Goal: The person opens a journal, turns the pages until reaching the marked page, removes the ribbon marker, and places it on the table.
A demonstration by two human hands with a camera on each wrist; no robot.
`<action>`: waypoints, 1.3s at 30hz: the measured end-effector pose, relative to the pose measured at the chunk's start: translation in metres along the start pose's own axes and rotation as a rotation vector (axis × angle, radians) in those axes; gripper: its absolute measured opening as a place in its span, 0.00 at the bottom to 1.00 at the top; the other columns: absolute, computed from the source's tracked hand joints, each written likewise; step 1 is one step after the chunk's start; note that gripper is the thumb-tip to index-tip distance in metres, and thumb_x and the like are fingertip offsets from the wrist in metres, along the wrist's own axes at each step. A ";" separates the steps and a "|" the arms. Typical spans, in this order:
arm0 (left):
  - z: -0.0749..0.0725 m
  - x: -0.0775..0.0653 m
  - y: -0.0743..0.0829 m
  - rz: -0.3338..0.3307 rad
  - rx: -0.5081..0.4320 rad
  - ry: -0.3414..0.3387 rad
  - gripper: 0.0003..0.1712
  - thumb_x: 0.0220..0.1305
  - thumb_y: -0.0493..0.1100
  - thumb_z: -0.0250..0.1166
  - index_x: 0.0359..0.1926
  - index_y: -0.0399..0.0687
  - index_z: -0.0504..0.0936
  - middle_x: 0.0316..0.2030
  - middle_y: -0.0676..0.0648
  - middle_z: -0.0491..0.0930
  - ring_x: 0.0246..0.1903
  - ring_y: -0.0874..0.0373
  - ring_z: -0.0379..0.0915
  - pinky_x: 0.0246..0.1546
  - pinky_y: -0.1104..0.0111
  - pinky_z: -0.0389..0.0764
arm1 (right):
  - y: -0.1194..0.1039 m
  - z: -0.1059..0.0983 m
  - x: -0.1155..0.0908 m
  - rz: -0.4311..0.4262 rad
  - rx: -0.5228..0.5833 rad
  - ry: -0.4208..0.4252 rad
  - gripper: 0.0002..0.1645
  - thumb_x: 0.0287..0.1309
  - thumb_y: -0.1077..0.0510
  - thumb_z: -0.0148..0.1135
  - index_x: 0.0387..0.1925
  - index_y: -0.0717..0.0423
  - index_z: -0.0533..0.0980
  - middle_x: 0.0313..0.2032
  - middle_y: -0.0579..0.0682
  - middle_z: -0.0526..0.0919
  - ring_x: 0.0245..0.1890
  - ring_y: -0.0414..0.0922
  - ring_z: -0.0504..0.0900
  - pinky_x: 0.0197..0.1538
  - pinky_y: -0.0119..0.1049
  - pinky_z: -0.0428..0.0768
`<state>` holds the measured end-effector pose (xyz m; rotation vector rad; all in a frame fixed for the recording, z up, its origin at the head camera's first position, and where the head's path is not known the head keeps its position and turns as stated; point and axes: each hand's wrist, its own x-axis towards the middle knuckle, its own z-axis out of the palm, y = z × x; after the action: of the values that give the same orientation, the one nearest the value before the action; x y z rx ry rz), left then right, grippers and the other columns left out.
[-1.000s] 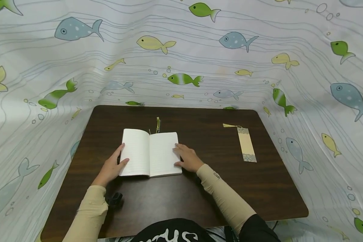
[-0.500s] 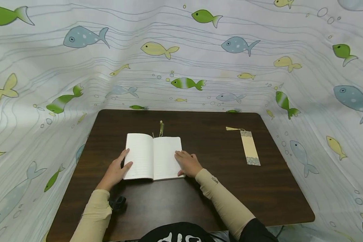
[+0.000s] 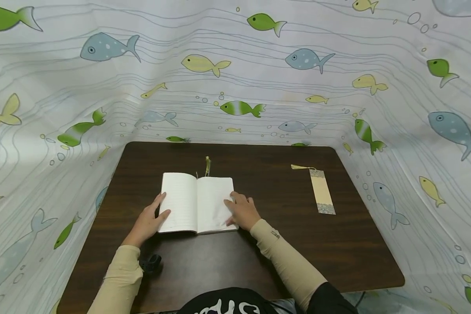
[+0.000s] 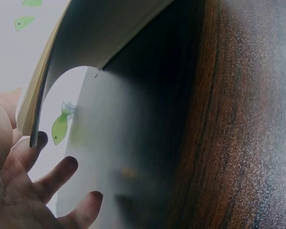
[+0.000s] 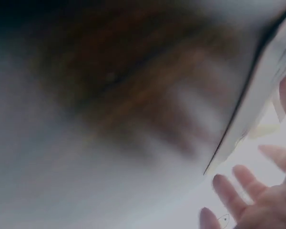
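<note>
One left hand [image 3: 143, 224]: pinches left edge of lined notebook [image 3: 178, 203]
Right hand [image 3: 243, 211]: fingers spread, touching right page [image 3: 212, 200]
Bookmark [image 3: 322, 194]: on tabletop [image 3: 278, 174]

Wht ltrs [image 3: 230, 307] on shirt [image 3: 227, 294] unreadable

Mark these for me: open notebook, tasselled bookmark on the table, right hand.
Open notebook [image 3: 197, 203]: head view, on the gutter between the pages.
Bookmark [image 3: 322, 192]: head view, on the middle of its plain yellow strip.
Right hand [image 3: 246, 213]: head view, on the back of the hand.
</note>
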<state>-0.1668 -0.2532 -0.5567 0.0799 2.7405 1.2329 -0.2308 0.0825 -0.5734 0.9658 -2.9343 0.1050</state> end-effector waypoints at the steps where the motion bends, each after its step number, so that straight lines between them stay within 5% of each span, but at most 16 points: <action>1: -0.001 0.000 0.001 -0.001 -0.002 -0.001 0.41 0.73 0.55 0.52 0.77 0.49 0.45 0.74 0.34 0.42 0.71 0.30 0.42 0.65 0.36 0.51 | -0.001 0.001 0.000 0.025 -0.014 -0.004 0.60 0.36 0.27 0.66 0.70 0.52 0.64 0.65 0.55 0.66 0.61 0.53 0.69 0.46 0.48 0.72; 6: -0.001 0.000 0.003 0.009 -0.005 0.005 0.41 0.73 0.55 0.52 0.77 0.49 0.45 0.74 0.33 0.42 0.71 0.30 0.41 0.65 0.36 0.50 | -0.003 0.006 0.001 0.131 -0.068 -0.019 0.75 0.33 0.22 0.66 0.73 0.61 0.51 0.66 0.58 0.62 0.62 0.53 0.67 0.47 0.46 0.71; 11: 0.004 -0.001 -0.001 0.001 0.005 0.007 0.40 0.73 0.55 0.52 0.77 0.49 0.45 0.74 0.34 0.42 0.71 0.31 0.42 0.65 0.37 0.50 | -0.005 0.002 0.000 0.145 0.048 -0.035 0.64 0.40 0.28 0.67 0.72 0.58 0.57 0.67 0.56 0.62 0.64 0.54 0.64 0.49 0.48 0.68; 17: 0.008 -0.003 -0.004 0.016 -0.012 0.003 0.40 0.73 0.56 0.50 0.77 0.48 0.45 0.75 0.35 0.43 0.71 0.32 0.41 0.66 0.37 0.50 | -0.013 -0.019 0.002 0.151 0.431 -0.058 0.51 0.54 0.40 0.68 0.72 0.56 0.57 0.68 0.57 0.61 0.67 0.56 0.61 0.57 0.52 0.65; 20: 0.006 -0.003 -0.004 0.027 -0.024 0.016 0.39 0.74 0.58 0.48 0.77 0.49 0.46 0.74 0.34 0.43 0.71 0.31 0.42 0.65 0.36 0.50 | -0.019 -0.029 0.006 0.115 0.728 -0.066 0.47 0.63 0.43 0.61 0.74 0.56 0.52 0.71 0.56 0.58 0.67 0.56 0.64 0.65 0.51 0.66; 23: 0.003 -0.003 -0.003 0.029 -0.030 0.033 0.37 0.75 0.57 0.44 0.77 0.49 0.47 0.74 0.35 0.44 0.70 0.30 0.43 0.64 0.35 0.50 | -0.030 -0.036 0.010 0.026 1.035 -0.117 0.44 0.69 0.39 0.49 0.76 0.54 0.47 0.73 0.54 0.55 0.69 0.53 0.64 0.66 0.47 0.68; 25: 0.002 -0.003 -0.002 0.038 -0.048 0.040 0.34 0.77 0.56 0.39 0.76 0.48 0.47 0.74 0.34 0.44 0.71 0.30 0.43 0.64 0.35 0.49 | -0.040 -0.036 0.012 -0.053 1.113 -0.154 0.46 0.67 0.32 0.40 0.76 0.50 0.46 0.74 0.52 0.53 0.72 0.49 0.59 0.68 0.46 0.66; 29: 0.000 -0.003 0.002 0.061 -0.104 0.049 0.32 0.79 0.54 0.29 0.76 0.44 0.48 0.74 0.34 0.44 0.71 0.31 0.42 0.66 0.37 0.48 | -0.058 -0.031 0.015 -0.209 0.996 -0.179 0.50 0.62 0.26 0.28 0.75 0.51 0.51 0.76 0.49 0.50 0.75 0.44 0.49 0.70 0.41 0.61; 33: -0.003 -0.005 0.009 0.057 -0.152 0.036 0.33 0.78 0.54 0.25 0.76 0.45 0.49 0.74 0.34 0.43 0.72 0.32 0.40 0.66 0.36 0.46 | -0.073 -0.025 0.017 -0.285 0.805 -0.194 0.41 0.69 0.33 0.33 0.72 0.54 0.59 0.76 0.49 0.50 0.75 0.44 0.47 0.72 0.39 0.58; 39: -0.005 -0.004 0.014 -0.001 -0.059 0.031 0.40 0.75 0.60 0.43 0.76 0.41 0.47 0.74 0.32 0.44 0.70 0.30 0.42 0.65 0.36 0.50 | -0.086 -0.018 0.019 -0.349 0.647 -0.231 0.31 0.73 0.46 0.44 0.71 0.52 0.61 0.76 0.46 0.50 0.76 0.49 0.46 0.74 0.40 0.51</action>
<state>-0.1635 -0.2483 -0.5427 0.0540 2.7274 1.3241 -0.1949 0.0038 -0.5502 1.6437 -2.9066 1.0356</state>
